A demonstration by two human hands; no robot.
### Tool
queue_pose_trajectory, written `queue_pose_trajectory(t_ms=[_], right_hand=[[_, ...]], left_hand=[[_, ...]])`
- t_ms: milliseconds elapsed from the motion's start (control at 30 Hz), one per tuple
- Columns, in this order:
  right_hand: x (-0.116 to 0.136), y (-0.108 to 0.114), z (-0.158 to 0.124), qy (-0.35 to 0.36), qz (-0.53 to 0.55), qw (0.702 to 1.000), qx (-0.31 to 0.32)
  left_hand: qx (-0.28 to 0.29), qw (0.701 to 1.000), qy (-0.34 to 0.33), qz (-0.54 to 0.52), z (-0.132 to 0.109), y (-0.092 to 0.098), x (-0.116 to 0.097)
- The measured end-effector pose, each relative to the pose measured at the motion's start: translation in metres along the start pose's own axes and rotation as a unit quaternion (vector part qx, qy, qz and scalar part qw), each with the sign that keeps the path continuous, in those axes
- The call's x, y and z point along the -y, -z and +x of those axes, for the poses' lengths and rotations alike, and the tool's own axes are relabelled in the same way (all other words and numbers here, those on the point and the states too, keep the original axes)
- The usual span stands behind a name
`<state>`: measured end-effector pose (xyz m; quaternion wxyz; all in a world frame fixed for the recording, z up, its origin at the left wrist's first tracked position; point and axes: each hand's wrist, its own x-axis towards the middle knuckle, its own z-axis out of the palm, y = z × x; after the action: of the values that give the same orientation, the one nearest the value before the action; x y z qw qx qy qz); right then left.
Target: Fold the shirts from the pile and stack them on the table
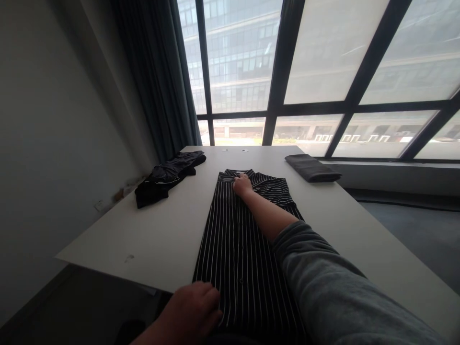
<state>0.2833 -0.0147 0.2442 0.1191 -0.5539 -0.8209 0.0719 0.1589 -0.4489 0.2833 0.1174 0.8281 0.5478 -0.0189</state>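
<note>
Striped shirt (224, 230) lies front up, lengthwise on the table (161, 244), collar toward the far edge, lower part reaching the near edge. Buttons run down its middle; slanting stripes at its upper right. Right hand (242, 185) on the shirt front just below the collar, fingers curled in close; can't tell whether cloth is pinched. Right forearm crosses over the shirt, grey sleeve (323, 273) pushed up to about the elbow. Left hand (196, 306) at the near edge, by the shirt's lower left side, fingers bent; grip can't be told. Dark clothes (170, 175) heaped along the left edge, toward the far left corner. Grey cloth (312, 168), folded, at the right edge near the far right corner. Window (240, 57) beyond the far edge, dark curtain (154, 72) to its left.
</note>
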Motion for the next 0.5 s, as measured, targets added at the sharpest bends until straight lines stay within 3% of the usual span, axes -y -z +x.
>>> queue_pose_trajectory(t_ms=[100,267,367,500], right_hand=[[0.016,-0.013,-0.009,0.047,0.001,0.998,0.038],[0.031,-0.041,-0.030,0.058,0.001,0.993,0.107],[0.030,-0.045,-0.036,0.054,-0.002,0.993,0.107],[0.029,-0.043,-0.036,0.057,-0.006,0.994,0.095]], left_hand=[[-0.092,0.995,-0.049,-0.002,-0.005,-0.018,0.012],[-0.167,0.978,-0.120,0.036,-0.027,-0.048,0.027],[-0.185,0.977,-0.106,0.017,-0.040,-0.052,0.028],[-0.188,0.981,-0.023,-0.040,-0.055,-0.050,0.028]])
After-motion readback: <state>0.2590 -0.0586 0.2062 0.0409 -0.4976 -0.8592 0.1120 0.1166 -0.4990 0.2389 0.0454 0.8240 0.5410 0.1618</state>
